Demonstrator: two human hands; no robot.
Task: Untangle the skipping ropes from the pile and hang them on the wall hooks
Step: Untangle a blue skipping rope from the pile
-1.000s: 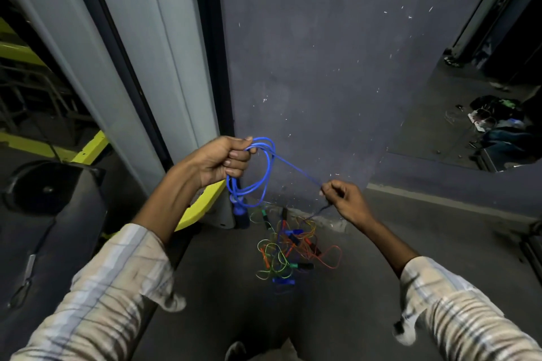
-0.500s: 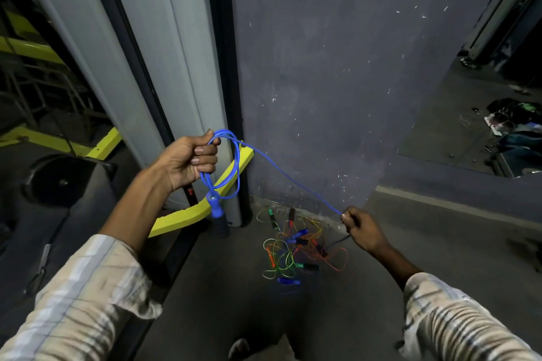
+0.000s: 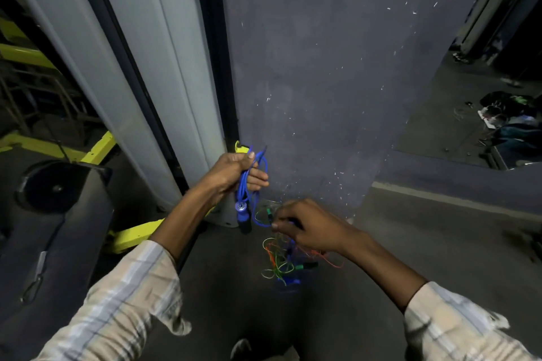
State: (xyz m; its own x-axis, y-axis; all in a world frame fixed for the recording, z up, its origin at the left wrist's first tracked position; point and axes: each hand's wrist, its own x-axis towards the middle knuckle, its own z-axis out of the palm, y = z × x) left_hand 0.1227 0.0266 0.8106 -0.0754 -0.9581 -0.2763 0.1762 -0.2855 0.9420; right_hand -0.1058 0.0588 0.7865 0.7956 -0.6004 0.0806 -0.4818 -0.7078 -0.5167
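My left hand (image 3: 234, 171) grips a coiled blue skipping rope (image 3: 245, 184); its blue and black handle (image 3: 242, 217) dangles below the fist. A loop of the same rope runs down to my right hand (image 3: 308, 227), which is closed around it, palm down, just above the floor pile. The pile of tangled ropes (image 3: 286, 261), green, orange, yellow and blue, lies on the grey floor against the wall, partly hidden by my right hand. No wall hooks are in sight.
A dark purple-grey wall (image 3: 322, 67) rises ahead. A pale grey pillar (image 3: 164, 67) stands at left, with yellow metal bars (image 3: 132, 236) and a dark machine (image 3: 55, 187) beside it. Clutter (image 3: 510, 120) lies on the floor at far right.
My right hand has come up and left toward my left hand, gathering the stretched rope into slack loops. My left hand has dropped a little and the coil is tighter.
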